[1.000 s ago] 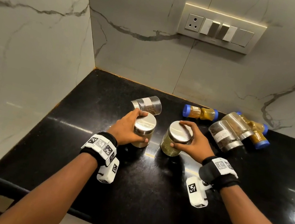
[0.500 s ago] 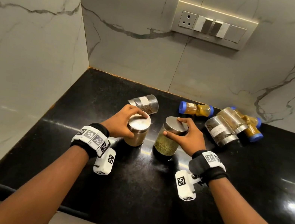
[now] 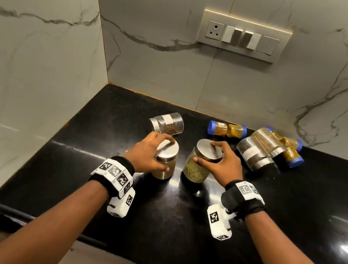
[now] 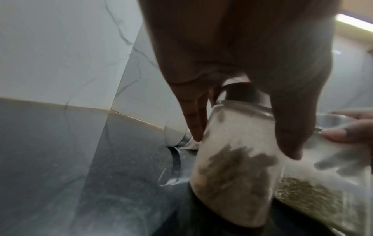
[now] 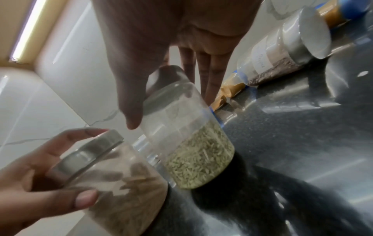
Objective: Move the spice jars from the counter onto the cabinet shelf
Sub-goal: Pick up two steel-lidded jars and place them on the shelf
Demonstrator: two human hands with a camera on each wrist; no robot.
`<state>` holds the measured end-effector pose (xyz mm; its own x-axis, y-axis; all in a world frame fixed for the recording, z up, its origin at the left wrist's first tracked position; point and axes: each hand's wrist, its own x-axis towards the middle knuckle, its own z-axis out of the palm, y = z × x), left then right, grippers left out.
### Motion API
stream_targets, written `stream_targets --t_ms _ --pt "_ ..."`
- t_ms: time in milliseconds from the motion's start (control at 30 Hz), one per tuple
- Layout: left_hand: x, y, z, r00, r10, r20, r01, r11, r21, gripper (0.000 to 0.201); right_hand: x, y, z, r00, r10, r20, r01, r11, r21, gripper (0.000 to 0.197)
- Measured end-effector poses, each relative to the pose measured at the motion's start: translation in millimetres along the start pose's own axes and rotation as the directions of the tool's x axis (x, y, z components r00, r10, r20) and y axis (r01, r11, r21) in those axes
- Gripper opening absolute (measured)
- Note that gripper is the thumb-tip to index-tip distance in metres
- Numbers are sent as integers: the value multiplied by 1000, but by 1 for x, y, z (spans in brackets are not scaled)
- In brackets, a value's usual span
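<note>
Left hand [image 3: 149, 153] has its fingers curled over the steel lid of the brown-spice jar [image 3: 165, 161], thumb down the glass side. Right hand [image 3: 221, 163] grips the green-seed jar [image 3: 200, 162] the same way, fingertips around the lid rim. Both jars are upright and side by side; the green-seed one looks lifted a bit off the black surface [image 3: 175, 225], though I can't say for sure, the wrist views are blurry.

Just behind the brown-spice jar there's a labelled glass jar [image 3: 167, 123] lying on its side. To the right of the green-seed jar, two more steel-lidded jars [image 3: 258, 150] lie tipped over together, with blue-capped yellow spice bottles [image 3: 227, 129] lying near them by the marble wall [image 3: 156, 70]. A switch panel [image 3: 244, 37] sits on that wall above the jars.
</note>
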<state>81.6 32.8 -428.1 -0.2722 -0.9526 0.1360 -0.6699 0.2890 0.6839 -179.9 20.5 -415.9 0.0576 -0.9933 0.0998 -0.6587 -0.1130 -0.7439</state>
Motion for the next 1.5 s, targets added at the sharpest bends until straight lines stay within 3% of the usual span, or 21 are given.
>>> stream_targets --t_ms 67,167,300,467,600,733,933,1133,1300,1500 --pt "-3 1 6 998 -21 60 20 1000 17 73 -6 2 -1 1000 3 29 -2 1000 -30 70" --pt "-6 8 9 997 -76 -23 76 997 14 73 -11 5 -4 1000 1 11 0 1000 -28 70" --pt "-5 22 -4 999 -44 -7 44 999 -26 75 -17 -3 -18 999 -41 30 43 997 -66 73" --pt "8 67 -55 995 9 -99 -34 968 -251 69 -18 -43 -58 982 -133 -134 137 990 23 68" --pt "16 116 -105 990 79 -113 -108 955 -275 72 -19 -89 -100 943 -226 -243 236 972 13 69" --pt "20 166 -153 974 164 -154 -202 941 -271 59 -29 -141 -145 889 -325 -322 331 943 -39 71" --pt "16 240 -221 921 316 -226 -358 917 -176 60 -46 -208 -209 801 -426 -420 451 891 -43 67" --pt "6 306 -291 819 472 -325 -509 860 -34 71 -57 -280 -261 711 -499 -496 540 839 -71 60" --pt "13 350 -344 788 543 -289 -557 829 38 69 -59 -338 -298 654 -562 -506 573 805 -154 64" --pt "39 391 -391 786 586 -197 -570 811 135 71 -38 -389 -335 678 -580 -452 545 809 -221 77"
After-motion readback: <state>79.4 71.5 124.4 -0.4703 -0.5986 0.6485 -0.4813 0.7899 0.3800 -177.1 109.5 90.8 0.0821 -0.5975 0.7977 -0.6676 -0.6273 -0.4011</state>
